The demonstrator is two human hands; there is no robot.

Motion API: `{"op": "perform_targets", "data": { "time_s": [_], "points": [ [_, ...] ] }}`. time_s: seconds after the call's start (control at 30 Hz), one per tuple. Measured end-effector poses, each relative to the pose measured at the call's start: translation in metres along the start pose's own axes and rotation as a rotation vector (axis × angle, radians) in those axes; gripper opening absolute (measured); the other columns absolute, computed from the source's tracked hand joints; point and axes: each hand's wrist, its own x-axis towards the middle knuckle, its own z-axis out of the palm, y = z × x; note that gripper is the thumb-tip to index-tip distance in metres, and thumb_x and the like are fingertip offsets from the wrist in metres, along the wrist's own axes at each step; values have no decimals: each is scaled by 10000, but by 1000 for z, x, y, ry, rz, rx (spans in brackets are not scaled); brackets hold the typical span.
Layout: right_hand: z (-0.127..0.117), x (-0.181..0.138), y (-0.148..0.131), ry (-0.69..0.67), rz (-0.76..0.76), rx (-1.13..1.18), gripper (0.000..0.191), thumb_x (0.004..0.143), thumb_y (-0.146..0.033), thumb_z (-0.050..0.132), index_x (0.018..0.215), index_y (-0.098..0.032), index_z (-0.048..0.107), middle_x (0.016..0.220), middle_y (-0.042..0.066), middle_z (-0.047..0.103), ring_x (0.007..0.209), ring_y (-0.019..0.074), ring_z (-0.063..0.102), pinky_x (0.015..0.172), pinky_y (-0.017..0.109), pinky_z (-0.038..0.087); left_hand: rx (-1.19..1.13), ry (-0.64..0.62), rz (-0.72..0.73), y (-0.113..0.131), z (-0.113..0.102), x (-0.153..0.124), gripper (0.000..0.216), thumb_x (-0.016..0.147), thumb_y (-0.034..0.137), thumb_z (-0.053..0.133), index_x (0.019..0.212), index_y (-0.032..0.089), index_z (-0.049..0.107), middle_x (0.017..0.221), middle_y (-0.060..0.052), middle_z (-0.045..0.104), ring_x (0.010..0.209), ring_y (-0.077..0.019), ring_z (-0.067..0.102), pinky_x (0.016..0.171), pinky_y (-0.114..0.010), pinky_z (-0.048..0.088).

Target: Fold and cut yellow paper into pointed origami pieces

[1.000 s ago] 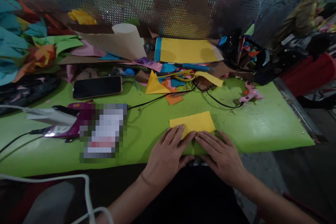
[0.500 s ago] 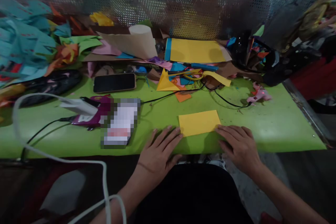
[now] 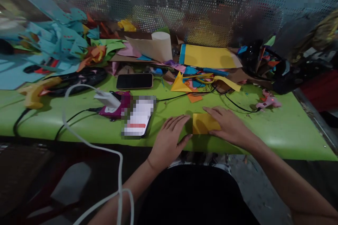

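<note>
Yellow paper rectangle [image 3: 202, 124] between both hands. Left hand [image 3: 167, 144] just beside, thumb spread from fingers, contact unclear; right hand [image 3: 232, 124] covers its right end, thumb and fingers apart.

White adapter [image 3: 108, 100] is seated on purple pwr block [image 3: 124, 104]; dark phone [image 3: 134, 81] is laid nearby; blue paper [image 3: 62, 42] is heaped far L.

The desk [image 3: 298, 137] before me is showing plain lime green, and the small paper [image 3: 202, 123] on it is showing solid yellow. A larger sheet [image 3: 208, 56] behind is glowing yellow too, bordered at left by blue. Crumpled paper [image 3: 64, 38] is displaying pale blue with tiny red marks; a corded tool [image 3: 268, 102] is appearing pink. The back panel [image 3: 118, 10] is carrying a grey, dotted mesh pattern.
</note>
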Motion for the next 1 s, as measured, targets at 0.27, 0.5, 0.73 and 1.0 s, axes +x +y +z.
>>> {"op": "perform_targets", "data": {
  "time_s": [0.27,0.5,0.73,1.0],
  "points": [
    [4,-5,-5,152,-56,-33,477,881,-193,566,1347,-276,503,1380,86,560,1232,272,549,962,461,468,-19,-82,10,1,-5,10,486,949,279,509,1420,226,404,1438,-108,522,1335,-245,470,1125,-497,350],
    [10,6,10,8,-61,40,774,837,-387,668,1508,-247,309,1458,118,502,1290,303,497,1034,503,406,-38,-113,-9,0,0,11,501,936,262,525,1418,199,405,1418,-112,539,1325,-241,474,1120,-483,359],
    [4,11,13,-19,-85,141,791,783,-367,734,1472,-236,368,1215,111,581,1068,273,577,885,395,468,-36,-91,-29,-5,1,12,553,920,265,555,1438,185,378,1424,-122,531,1315,-248,484,1102,-465,382],
    [-2,6,0,33,-67,133,456,794,-257,721,1225,-237,575,1105,78,591,1032,256,565,850,378,466,-87,-121,-23,0,3,14,475,872,189,610,1335,213,509,1310,-82,621,1237,-243,541,1063,-458,416]
  ]
}}
